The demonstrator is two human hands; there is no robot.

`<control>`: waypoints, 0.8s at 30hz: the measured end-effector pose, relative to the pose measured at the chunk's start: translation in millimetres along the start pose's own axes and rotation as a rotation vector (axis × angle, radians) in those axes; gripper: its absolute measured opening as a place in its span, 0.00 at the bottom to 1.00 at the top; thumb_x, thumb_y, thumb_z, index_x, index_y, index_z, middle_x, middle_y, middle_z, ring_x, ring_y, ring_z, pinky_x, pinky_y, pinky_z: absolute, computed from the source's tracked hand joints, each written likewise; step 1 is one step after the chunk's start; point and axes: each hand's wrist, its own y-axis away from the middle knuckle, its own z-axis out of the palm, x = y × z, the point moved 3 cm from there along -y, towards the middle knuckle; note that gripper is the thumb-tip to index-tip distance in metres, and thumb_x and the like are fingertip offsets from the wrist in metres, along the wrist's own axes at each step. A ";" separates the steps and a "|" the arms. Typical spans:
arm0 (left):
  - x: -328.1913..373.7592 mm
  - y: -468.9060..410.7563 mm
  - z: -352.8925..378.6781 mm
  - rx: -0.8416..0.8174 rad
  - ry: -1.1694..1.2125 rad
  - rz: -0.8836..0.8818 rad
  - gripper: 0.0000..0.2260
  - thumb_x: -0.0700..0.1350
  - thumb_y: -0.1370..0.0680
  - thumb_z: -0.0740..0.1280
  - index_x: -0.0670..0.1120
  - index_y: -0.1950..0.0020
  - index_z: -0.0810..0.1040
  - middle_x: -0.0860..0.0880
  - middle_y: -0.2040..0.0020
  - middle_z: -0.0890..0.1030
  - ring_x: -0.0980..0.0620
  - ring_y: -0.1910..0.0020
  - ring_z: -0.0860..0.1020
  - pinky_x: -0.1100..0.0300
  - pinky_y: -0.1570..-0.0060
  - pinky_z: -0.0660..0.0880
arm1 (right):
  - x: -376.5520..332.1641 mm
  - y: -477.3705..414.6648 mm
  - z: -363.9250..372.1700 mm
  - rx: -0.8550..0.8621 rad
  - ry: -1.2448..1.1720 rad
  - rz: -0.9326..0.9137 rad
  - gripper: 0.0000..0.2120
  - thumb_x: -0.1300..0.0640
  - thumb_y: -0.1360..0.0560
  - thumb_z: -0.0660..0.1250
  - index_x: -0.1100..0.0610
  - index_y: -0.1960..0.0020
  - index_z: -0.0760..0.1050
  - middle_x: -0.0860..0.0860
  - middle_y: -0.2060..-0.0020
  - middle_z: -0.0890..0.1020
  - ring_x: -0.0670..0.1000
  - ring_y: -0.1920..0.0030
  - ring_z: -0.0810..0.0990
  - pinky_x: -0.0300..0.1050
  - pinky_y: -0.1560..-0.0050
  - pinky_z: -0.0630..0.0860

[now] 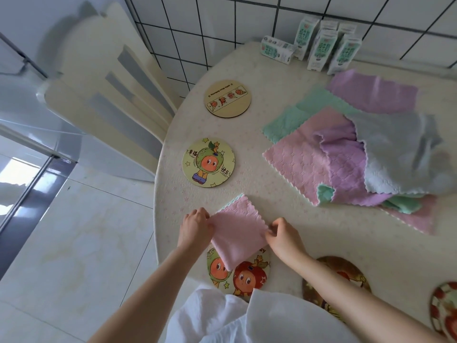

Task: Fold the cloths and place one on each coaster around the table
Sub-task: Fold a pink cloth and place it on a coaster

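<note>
A folded pink cloth [237,231] lies at the table's near edge, its lower corner over a round coaster with two cartoon fruit figures [244,278]. My left hand [195,225] pinches the cloth's left edge and my right hand [282,235] pinches its right edge. Two more coasters lie bare along the left rim: a green cartoon coaster [208,162] and a wooden coaster [227,98]. A dark patterned coaster [346,273] sits under my right forearm, and a strawberry coaster [445,308] shows at the right edge.
A heap of unfolded cloths [358,149] in pink, purple, green and grey covers the right of the cream table [247,189]. Several milk cartons [321,45] stand at the back by the tiled wall. A cream chair [111,95] stands left of the table.
</note>
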 end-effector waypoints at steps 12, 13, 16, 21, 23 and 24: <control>-10.6 -7.9 -24.5 -0.278 0.528 -0.271 0.06 0.36 0.30 0.70 0.42 0.55 0.84 0.46 0.63 0.81 0.51 0.65 0.75 0.62 0.61 0.76 | -6.0 -9.3 -23.1 -0.193 -0.372 0.128 0.10 0.53 0.28 0.70 0.59 0.61 0.74 0.53 0.64 0.79 0.51 0.63 0.78 0.45 0.62 0.76; -10.0 -9.3 -29.1 -0.322 0.628 -0.285 0.07 0.34 0.31 0.71 0.40 0.54 0.84 0.44 0.61 0.82 0.49 0.63 0.76 0.61 0.56 0.77 | -10.1 -10.8 -29.4 -0.199 -0.406 0.121 0.09 0.53 0.27 0.69 0.59 0.56 0.77 0.53 0.60 0.81 0.51 0.59 0.80 0.44 0.59 0.78; -0.5 -19.2 -46.9 -0.396 0.763 -0.243 0.08 0.34 0.30 0.71 0.38 0.51 0.82 0.40 0.52 0.83 0.45 0.51 0.80 0.55 0.45 0.78 | -25.5 -20.7 -49.4 -0.223 -0.477 0.075 0.06 0.56 0.25 0.68 0.59 0.52 0.78 0.53 0.55 0.82 0.51 0.54 0.81 0.47 0.52 0.80; 24.7 -58.9 -76.7 -0.425 0.922 -0.175 0.10 0.33 0.28 0.70 0.35 0.48 0.79 0.39 0.48 0.81 0.43 0.47 0.81 0.53 0.45 0.78 | -57.5 -54.8 -81.8 -0.170 -0.470 -0.008 0.05 0.59 0.25 0.68 0.60 0.52 0.78 0.56 0.56 0.82 0.52 0.56 0.82 0.52 0.49 0.80; 35.1 -81.6 -90.4 -0.403 0.985 -0.162 0.10 0.33 0.28 0.69 0.34 0.47 0.78 0.38 0.50 0.82 0.43 0.50 0.82 0.54 0.47 0.79 | -72.5 -73.0 -94.3 -0.139 -0.501 -0.030 0.03 0.61 0.25 0.68 0.60 0.53 0.78 0.56 0.59 0.81 0.50 0.60 0.82 0.52 0.50 0.80; 39.8 -94.3 -97.8 -0.379 1.014 -0.152 0.11 0.33 0.27 0.69 0.34 0.46 0.78 0.38 0.51 0.82 0.43 0.52 0.82 0.55 0.50 0.80 | -79.9 -82.9 -100.3 -0.129 -0.523 -0.037 0.01 0.61 0.25 0.68 0.59 0.54 0.77 0.55 0.59 0.81 0.50 0.62 0.81 0.51 0.51 0.81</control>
